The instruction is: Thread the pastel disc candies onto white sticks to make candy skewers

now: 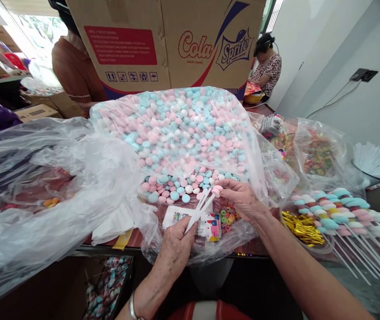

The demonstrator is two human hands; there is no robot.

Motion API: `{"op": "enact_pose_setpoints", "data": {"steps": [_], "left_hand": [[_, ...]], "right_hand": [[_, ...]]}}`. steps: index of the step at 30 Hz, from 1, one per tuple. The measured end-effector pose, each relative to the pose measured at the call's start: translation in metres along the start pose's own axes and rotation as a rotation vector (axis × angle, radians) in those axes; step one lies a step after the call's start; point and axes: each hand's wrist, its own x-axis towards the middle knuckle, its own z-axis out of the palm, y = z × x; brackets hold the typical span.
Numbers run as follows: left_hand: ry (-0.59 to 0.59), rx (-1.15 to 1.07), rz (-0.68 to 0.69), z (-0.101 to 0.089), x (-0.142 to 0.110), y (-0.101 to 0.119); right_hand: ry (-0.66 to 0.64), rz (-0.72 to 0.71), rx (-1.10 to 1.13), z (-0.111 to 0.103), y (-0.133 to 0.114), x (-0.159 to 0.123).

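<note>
My left hand (pixel 174 244) is closed around a few thin white sticks (pixel 197 213) that slant up to the right. Between the fingertips of my right hand (pixel 245 202) is a pink marshmallow (pixel 217 191), at the upper end of one stick; whether the stick has pierced it I cannot tell. Just beyond both hands, round pink, blue and white marshmallows (pixel 174 195) spill from a large clear plastic bag (pixel 253 146). Small ring-shaped gummies (pixel 228 217) lie under my right hand. Printed packets (pixel 213 227) lie beside my left hand.
Finished marshmallow skewers (pixel 339 209) and gold twist ties (pixel 303 229) sit at right, near a bundle of white sticks (pixel 378 160). A large carton (pixel 130 44) stands behind the bag. Crumpled plastic (pixel 59 178) covers the left. Two other people are beyond the table.
</note>
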Motion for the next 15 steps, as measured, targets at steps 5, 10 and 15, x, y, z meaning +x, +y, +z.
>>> {"op": "enact_pose_setpoints", "data": {"steps": [5, 10, 15], "left_hand": [[0.037, -0.047, 0.021, 0.003, 0.0, 0.002], [0.081, -0.126, 0.03, 0.01, -0.002, -0.003], [0.082, -0.168, 0.032, 0.016, -0.004, -0.005]], "right_hand": [[0.027, -0.149, -0.19, 0.002, 0.012, -0.003], [0.098, -0.374, -0.464, 0.006, 0.02, -0.009], [0.084, -0.599, -0.742, 0.01, 0.018, -0.015]]}}
